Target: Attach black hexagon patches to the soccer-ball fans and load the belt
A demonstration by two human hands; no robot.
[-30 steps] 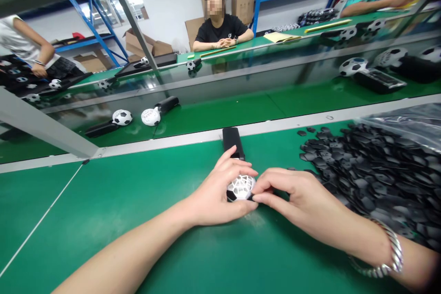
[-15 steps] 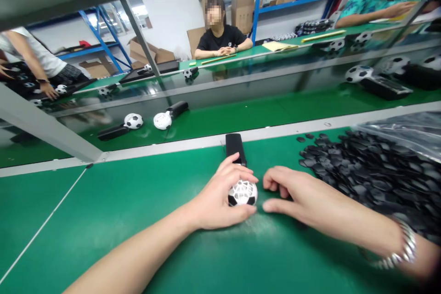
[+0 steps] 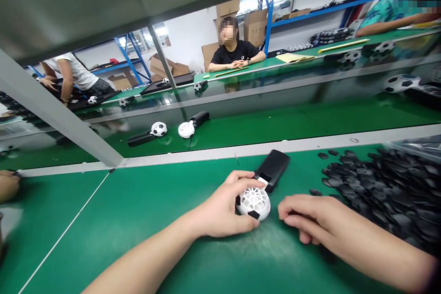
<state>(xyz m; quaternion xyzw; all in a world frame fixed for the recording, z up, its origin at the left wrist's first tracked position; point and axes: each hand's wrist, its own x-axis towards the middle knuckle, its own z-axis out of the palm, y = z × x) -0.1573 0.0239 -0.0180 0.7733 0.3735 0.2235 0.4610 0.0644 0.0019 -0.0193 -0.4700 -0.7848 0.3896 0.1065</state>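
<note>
My left hand (image 3: 229, 209) is curled round the white ball head (image 3: 255, 201) of a soccer-ball piece with a black handle. The piece rests on the green table, its head showing an open white lattice and a few black patches. Its black handle (image 3: 273, 166) points away to the upper right. Just right of the ball, apart from it, hangs my right hand (image 3: 310, 216), thumb and forefinger pressed together. Whatever is in that pinch, if anything, cannot be made out. A heap of thin black patches (image 3: 375, 188) lies beyond my right hand.
Past a metal rail (image 3: 213, 156) runs a green belt (image 3: 241, 128) carrying several similar pieces, among them a patched ball (image 3: 159, 129) and a white one (image 3: 186, 129). A slanted metal post (image 3: 79, 119) stands at left. Co-workers sit and stand across the belt; another person's hand (image 3: 8, 186) shows at far left.
The ball piece has turned, its handle swinging rightward and its lattice tilting more into view. My right hand's fingers have closed from a gap into a pinch. The camera view has shifted.
</note>
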